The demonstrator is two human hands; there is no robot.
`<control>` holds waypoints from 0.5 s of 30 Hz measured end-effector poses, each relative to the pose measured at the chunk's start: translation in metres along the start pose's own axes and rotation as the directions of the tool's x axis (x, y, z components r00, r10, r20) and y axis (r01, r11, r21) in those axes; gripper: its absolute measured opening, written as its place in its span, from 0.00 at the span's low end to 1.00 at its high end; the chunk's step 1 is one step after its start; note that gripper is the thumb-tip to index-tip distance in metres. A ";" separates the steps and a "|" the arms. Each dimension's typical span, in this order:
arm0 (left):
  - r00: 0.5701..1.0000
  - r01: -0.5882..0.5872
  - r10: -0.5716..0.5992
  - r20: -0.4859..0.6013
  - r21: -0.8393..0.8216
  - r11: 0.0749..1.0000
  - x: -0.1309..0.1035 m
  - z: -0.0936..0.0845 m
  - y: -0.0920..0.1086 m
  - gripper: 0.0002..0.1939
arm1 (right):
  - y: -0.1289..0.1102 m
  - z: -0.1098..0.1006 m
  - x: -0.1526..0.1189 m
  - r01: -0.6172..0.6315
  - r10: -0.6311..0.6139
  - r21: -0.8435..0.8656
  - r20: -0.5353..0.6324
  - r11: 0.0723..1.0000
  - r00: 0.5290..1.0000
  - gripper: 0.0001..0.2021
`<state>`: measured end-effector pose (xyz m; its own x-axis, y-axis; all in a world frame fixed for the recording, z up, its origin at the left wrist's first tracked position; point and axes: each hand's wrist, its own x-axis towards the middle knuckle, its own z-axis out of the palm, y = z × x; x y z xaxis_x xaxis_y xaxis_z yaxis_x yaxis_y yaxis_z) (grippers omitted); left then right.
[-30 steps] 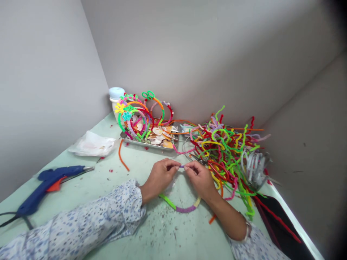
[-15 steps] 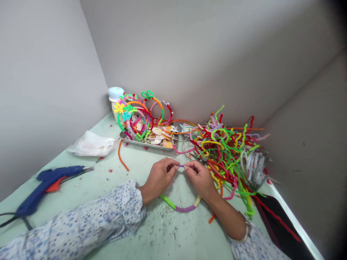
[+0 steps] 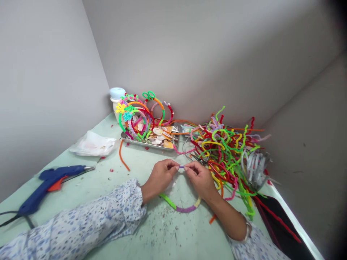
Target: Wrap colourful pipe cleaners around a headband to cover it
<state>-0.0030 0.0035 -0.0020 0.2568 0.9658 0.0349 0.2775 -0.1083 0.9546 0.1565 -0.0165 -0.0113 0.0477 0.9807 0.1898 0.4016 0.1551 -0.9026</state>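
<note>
My left hand point(image 3: 160, 177) and my right hand point(image 3: 202, 179) meet near the middle of the table, thumbs and fingertips pinched. Between them they hold a short purple piece of pipe cleaner point(image 3: 181, 167); its ends are hidden in the fingers. Below the hands, nearer me, a curved band wrapped in fuzzy green, purple and cream point(image 3: 185, 209) shows on the table. My forearms and hands hide its ends. Beside my right hand lies a tangled pile of coloured pipe cleaners point(image 3: 227, 139), with dark-tipped scissors point(image 3: 199, 159) at its near left edge.
A blue glue gun point(image 3: 51, 184) lies at left near a white plastic bag point(image 3: 94, 143). A metal tray point(image 3: 151, 145) at the back holds decorated headbands point(image 3: 138, 119) and small pieces. A white bottle with a blue lid point(image 3: 117, 94) stands behind. An orange pipe cleaner point(image 3: 121, 155) lies loose.
The view has shifted very slightly. Both hands keep the same pinch on the purple pipe cleaner, with no other visible movement.
</note>
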 end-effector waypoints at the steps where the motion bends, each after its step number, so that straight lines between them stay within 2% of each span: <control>1: 1.000 0.007 -0.007 -0.001 -0.007 1.000 0.000 0.000 0.000 0.11 | 0.000 0.000 0.000 0.002 -0.002 -0.003 -0.004 1.000 1.000 0.11; 9: 0.999 -0.024 0.025 -0.034 0.015 1.000 -0.002 0.000 0.001 0.12 | 0.001 0.000 0.000 -0.014 0.014 0.016 -0.011 1.000 1.000 0.09; 15: 1.000 -0.003 0.003 0.001 -0.014 1.000 0.000 0.000 -0.001 0.12 | 0.002 0.000 -0.001 -0.014 0.014 0.013 -0.005 1.000 1.000 0.09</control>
<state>-0.0033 0.0036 -0.0031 0.2586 0.9653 0.0376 0.2639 -0.1081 0.9585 0.1571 -0.0169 -0.0128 0.0577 0.9822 0.1785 0.3890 0.1425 -0.9101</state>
